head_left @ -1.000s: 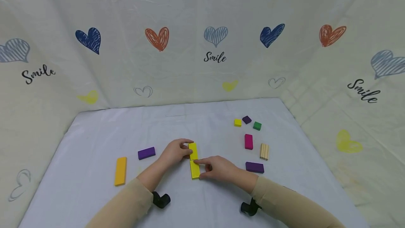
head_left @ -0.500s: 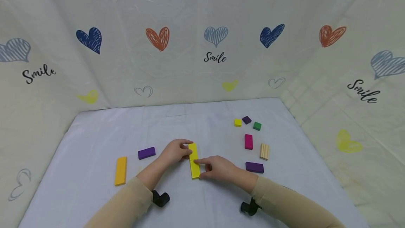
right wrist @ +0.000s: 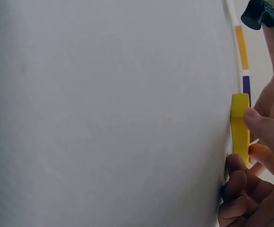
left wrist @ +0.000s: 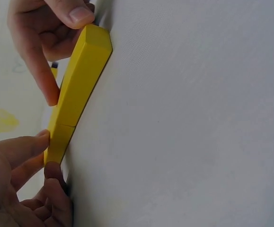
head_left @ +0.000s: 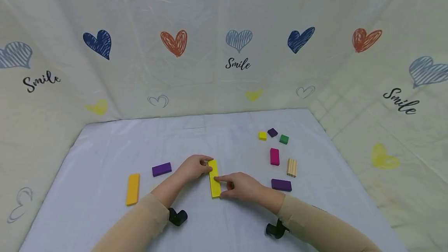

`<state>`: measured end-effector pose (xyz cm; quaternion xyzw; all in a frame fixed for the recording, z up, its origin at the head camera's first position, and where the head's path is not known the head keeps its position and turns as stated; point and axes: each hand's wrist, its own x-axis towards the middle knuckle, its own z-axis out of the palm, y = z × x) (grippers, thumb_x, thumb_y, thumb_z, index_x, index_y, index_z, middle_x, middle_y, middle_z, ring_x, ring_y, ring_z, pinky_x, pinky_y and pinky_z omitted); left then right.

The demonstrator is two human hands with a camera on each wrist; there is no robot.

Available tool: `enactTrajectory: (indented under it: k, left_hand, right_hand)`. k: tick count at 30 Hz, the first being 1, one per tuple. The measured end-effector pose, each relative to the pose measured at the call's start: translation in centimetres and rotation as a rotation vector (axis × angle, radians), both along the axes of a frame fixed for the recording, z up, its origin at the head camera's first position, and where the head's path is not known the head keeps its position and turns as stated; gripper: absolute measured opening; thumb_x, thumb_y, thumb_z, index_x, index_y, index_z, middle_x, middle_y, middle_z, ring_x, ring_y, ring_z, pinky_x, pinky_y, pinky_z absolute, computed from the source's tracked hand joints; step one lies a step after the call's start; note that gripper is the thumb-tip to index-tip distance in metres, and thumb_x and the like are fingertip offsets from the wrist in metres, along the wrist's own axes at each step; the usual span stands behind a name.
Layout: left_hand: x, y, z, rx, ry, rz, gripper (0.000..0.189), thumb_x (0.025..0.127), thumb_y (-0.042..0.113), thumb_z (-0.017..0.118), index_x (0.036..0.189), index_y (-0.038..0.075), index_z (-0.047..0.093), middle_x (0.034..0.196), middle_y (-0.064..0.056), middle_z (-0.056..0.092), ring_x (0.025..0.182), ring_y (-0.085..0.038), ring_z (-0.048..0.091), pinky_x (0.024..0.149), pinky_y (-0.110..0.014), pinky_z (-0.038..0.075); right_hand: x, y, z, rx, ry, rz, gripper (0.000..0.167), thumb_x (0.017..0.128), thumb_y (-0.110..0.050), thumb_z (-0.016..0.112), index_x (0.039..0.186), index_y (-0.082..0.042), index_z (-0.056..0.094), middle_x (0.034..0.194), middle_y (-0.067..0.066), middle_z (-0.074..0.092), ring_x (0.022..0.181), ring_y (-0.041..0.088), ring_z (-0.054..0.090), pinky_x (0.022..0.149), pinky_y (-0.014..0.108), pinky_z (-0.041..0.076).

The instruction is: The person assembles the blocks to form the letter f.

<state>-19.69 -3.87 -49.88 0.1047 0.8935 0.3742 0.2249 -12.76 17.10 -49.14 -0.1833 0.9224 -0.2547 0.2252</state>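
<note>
Two yellow blocks lie end to end in a line on the white cloth, mid-table in the head view. My left hand (head_left: 194,167) pinches the far yellow block (head_left: 213,164) by its far part, thumb on the side. The near yellow block (head_left: 215,190) is between the index finger and thumb of my right hand (head_left: 243,186); the index tip touches close to the join, the thumb the near end. A thin seam between the blocks shows in the left wrist view, where the near block's end faces the camera. The right hand's other fingers are curled under.
Left of the hands lie an orange block (head_left: 133,189) and a purple block (head_left: 161,169). To the right are another purple block (head_left: 281,185), a ridged wooden piece (head_left: 292,167), a magenta block (head_left: 274,156), and small yellow (head_left: 262,136), dark purple (head_left: 272,132) and green (head_left: 284,139) blocks.
My left hand has shifted slightly toward me with the far yellow block, which now lines up more closely with the near one. The right hand stays almost still.
</note>
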Motion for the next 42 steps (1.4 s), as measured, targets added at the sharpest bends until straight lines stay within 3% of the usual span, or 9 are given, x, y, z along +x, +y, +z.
enactTrajectory:
  k: [10,18,25,33,42]
  left_hand:
    - [0.2,-0.2,0.3,-0.003,-0.012,-0.05,0.058,0.086,0.028,0.077,0.14,0.017,0.058,0.092,-0.003,0.058,0.08,-0.019,0.053,0.069,-0.032,0.044]
    - [0.6,-0.4,0.5,-0.032,-0.015,-0.11,0.07,0.082,0.03,0.082,0.144,0.016,0.053,0.108,-0.005,0.06,0.094,-0.021,0.053,0.089,-0.041,0.05]
    - [1.0,-0.4,0.6,-0.042,0.007,-0.132,0.071,0.081,0.029,0.082,0.144,0.017,0.053,0.117,-0.009,0.06,0.102,-0.023,0.055,0.097,-0.048,0.049]
    - [1.2,-0.3,0.7,-0.055,0.013,-0.128,0.07,0.081,0.027,0.082,0.144,0.02,0.054,0.116,-0.009,0.059,0.102,-0.024,0.055,0.097,-0.048,0.049]
    - [1.3,-0.1,0.8,-0.066,0.011,-0.138,0.069,0.08,0.027,0.082,0.143,0.021,0.055,0.107,-0.005,0.06,0.094,-0.022,0.054,0.089,-0.042,0.053]
  right_hand:
    - [0.0,0.2,0.1,-0.014,-0.002,0.001,0.059,0.085,-0.046,0.076,0.14,-0.033,0.058,0.071,-0.009,0.056,0.066,0.008,0.05,0.059,0.022,0.043]
    - [-0.5,0.1,0.5,-0.006,0.031,-0.027,0.062,0.086,-0.042,0.075,0.144,-0.033,0.054,0.075,-0.01,0.057,0.068,0.009,0.051,0.061,0.023,0.046]
    - [-0.5,-0.3,0.7,0.017,0.063,-0.046,0.065,0.086,-0.039,0.077,0.145,-0.028,0.053,0.071,-0.008,0.055,0.064,0.01,0.048,0.057,0.023,0.041]
    - [-0.4,-0.5,0.6,0.043,0.07,-0.073,0.065,0.085,-0.042,0.077,0.144,-0.028,0.054,0.069,-0.007,0.053,0.062,0.01,0.047,0.055,0.023,0.038]
    - [-0.2,-0.5,0.6,0.028,0.079,-0.084,0.065,0.084,-0.042,0.077,0.143,-0.027,0.055,0.069,-0.006,0.053,0.063,0.011,0.046,0.055,0.023,0.038]
